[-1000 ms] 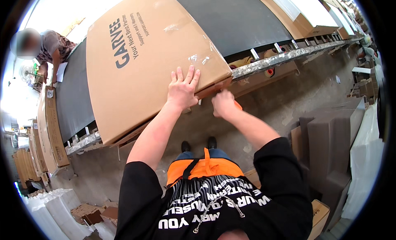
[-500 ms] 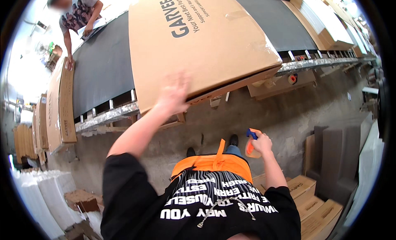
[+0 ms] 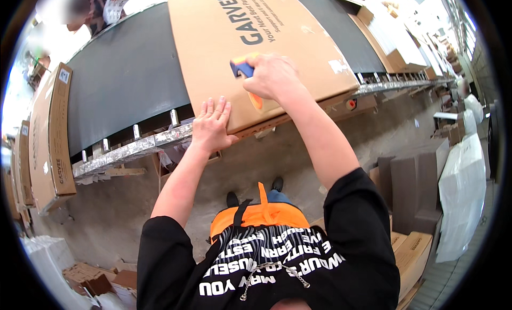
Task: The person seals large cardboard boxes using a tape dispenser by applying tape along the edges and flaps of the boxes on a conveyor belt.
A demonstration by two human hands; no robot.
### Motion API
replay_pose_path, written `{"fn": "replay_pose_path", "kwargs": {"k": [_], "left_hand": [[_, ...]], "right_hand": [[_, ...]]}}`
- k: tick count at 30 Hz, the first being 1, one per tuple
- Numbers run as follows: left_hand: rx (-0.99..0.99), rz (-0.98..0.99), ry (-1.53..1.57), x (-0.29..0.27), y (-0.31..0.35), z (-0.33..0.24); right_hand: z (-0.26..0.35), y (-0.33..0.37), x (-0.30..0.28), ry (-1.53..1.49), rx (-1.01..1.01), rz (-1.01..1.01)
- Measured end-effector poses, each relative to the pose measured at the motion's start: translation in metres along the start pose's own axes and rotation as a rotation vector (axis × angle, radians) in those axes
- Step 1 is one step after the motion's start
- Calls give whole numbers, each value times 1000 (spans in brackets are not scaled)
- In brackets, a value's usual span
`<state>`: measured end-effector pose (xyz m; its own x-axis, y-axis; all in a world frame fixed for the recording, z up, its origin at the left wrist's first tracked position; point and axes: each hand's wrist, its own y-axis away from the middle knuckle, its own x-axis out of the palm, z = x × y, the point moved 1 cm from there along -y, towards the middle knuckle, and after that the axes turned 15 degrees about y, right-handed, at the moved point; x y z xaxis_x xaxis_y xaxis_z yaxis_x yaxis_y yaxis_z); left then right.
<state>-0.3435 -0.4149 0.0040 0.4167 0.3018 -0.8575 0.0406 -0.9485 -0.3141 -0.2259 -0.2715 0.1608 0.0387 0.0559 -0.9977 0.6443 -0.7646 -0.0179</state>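
A large brown cardboard box (image 3: 213, 54) lies across the conveyor in front of me, dark print on its top. My left hand (image 3: 212, 126) rests with fingers spread on the box's near left corner. Over the near part of the box top, my right hand (image 3: 274, 79) is closed around an orange and blue tape dispenser (image 3: 242, 68). Its blue end points left, and an orange part shows below my fingers. Whether the dispenser touches the cardboard I cannot tell.
The dark conveyor belt (image 3: 128, 65) has a metal side rail (image 3: 133, 153). Another brown box (image 3: 52, 139) stands at its left end, with a person (image 3: 96, 11) beyond. An open carton (image 3: 368, 35) lies farther right. Grey padding blocks (image 3: 418, 174) and boxes (image 3: 413, 251) stand at my right.
My right hand has risen from beside my waist to above the box, carrying the tape dispenser. The left hand has settled at the box's near left corner. My view has shifted.
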Motion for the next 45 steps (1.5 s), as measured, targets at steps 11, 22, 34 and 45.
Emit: {"fn": "replay_pose_path", "kwargs": {"k": [11,22,34,45], "left_hand": [[49,-13,40,-14,3,-3],[21,-40,-12,-17,23,4],[-117,73,-107,-25,20,-1],[-95,324,-178,-32,-98,-84]], "right_hand": [[22,102,97,174,-82,423],[-167,214,264,-1449,547,448],[-499,24,164,-1660,375,318],[-265,197,205,-1801,449,162]]}}
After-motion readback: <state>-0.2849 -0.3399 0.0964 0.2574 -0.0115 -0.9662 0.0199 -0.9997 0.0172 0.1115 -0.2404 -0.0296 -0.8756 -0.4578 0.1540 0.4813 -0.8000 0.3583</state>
